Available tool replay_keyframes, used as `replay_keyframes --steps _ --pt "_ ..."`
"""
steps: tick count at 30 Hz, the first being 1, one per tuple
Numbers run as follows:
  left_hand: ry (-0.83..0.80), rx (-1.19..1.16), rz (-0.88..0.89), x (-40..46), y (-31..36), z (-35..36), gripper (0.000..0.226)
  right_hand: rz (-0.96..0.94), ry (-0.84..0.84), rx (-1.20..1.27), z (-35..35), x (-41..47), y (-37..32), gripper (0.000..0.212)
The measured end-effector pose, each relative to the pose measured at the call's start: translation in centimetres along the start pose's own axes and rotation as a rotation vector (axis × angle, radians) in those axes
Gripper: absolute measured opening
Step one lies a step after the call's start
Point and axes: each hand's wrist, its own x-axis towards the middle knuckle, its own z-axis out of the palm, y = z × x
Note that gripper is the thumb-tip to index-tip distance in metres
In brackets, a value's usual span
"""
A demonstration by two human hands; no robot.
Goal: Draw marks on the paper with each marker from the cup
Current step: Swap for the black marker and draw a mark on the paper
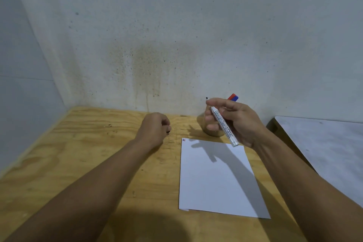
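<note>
My right hand (233, 120) holds a white board marker (224, 125) uncapped, its black tip pointing up and away, above the far edge of the white paper (218, 179). Behind that hand stands the cup (213, 132), mostly hidden, with a red cap and a blue cap (233, 97) sticking up over my fingers. My left hand (155, 127) is closed on a small black cap (168, 131), just above the wooden table (88, 153) to the left of the paper. A tiny red and blue mark (183, 140) sits in the paper's far left corner.
A stained white wall (157, 55) rises right behind the table. To the right, across a dark gap, lies a white surface (324, 143). My head's shadow falls on the table's near edge.
</note>
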Motion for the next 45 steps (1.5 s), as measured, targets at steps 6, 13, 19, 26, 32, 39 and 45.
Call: replay_keyframes --steps 6,13,19,26,32,39,45 --pt "0.012 0.081 0.089 -0.1 -1.4 1.5 0.015 -0.091 0.032 0.034 -0.2 0.6 2.6 0.036" --pt "0.151 0.017 0.121 -1.5 -1.5 1.5 0.04 -0.107 0.177 -0.124 0.8 2.0 5.3 0.024" --pt "-0.007 0.071 0.3 -5.1 -0.5 2.2 0.03 -0.119 0.202 -0.277 1.6 2.7 7.1 0.009" --pt "-0.031 0.128 0.321 -5.4 -1.5 3.1 0.039 -0.102 0.201 -0.29 2.7 2.4 8.2 0.008" --pt "-0.034 0.131 0.33 -5.3 -1.8 3.3 0.038 -0.191 0.273 -0.464 2.3 2.7 9.2 0.011" --pt "-0.03 0.101 0.324 -5.2 -1.8 3.4 0.036 -0.211 0.258 -0.452 2.0 2.7 9.6 0.008" --pt "-0.031 0.1 0.323 -5.2 -1.8 3.4 0.037 -0.225 0.27 -0.461 2.1 2.8 9.7 0.01"
